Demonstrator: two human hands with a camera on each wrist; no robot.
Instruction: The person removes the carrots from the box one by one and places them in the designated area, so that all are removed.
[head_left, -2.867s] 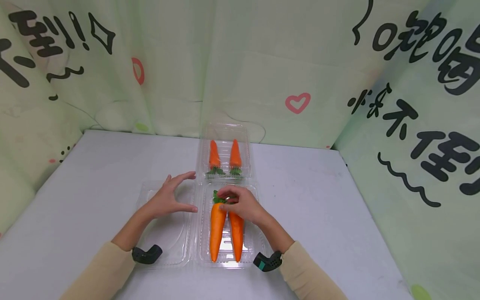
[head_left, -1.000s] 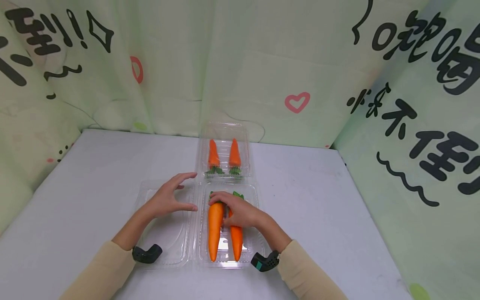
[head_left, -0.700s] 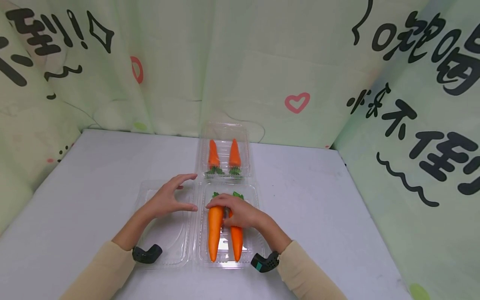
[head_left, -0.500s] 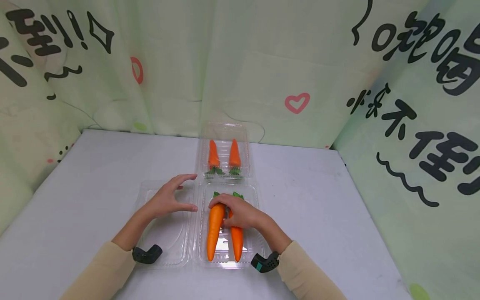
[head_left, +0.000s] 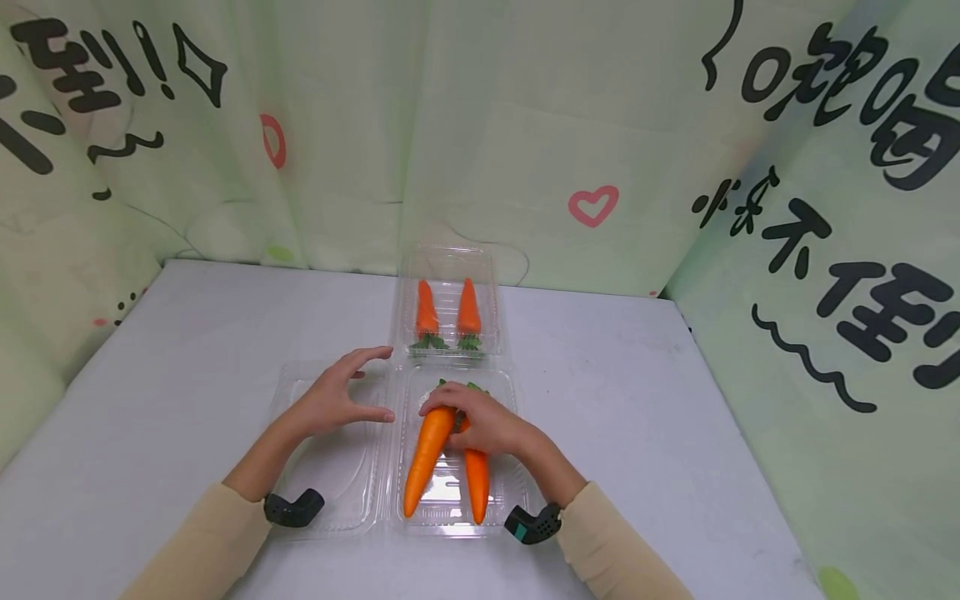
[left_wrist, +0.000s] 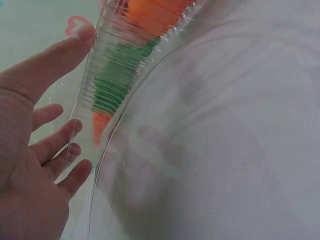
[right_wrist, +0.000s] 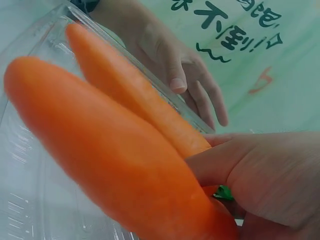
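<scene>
My right hand [head_left: 483, 421] grips the left carrot [head_left: 429, 462] near its leafy top, over a clear plastic clamshell tray [head_left: 447, 504]. That carrot slants, its tip towards the tray's lower left corner. Beside it lies the right carrot [head_left: 477, 487], partly under the hand. In the right wrist view, the thumb passes between the two carrots and presses the far carrot [right_wrist: 132, 90]; the near carrot [right_wrist: 100, 145] fills the foreground. My left hand [head_left: 337, 404] is held over the tray's opened lid [head_left: 337, 492], thumb and fingers spread, with nothing between them.
Behind the tray stands another clear clamshell [head_left: 448, 260], with a left carrot [head_left: 427, 310] and a right carrot [head_left: 468, 308] inside, leaves towards me. The white table [head_left: 600, 400] is enclosed by printed pale green curtains [head_left: 510, 150].
My right hand has moved from the leaves down onto the left carrot and gripped it. That carrot has turned from upright in view to slanting, its tip swinging left. My left hand stays put.
</scene>
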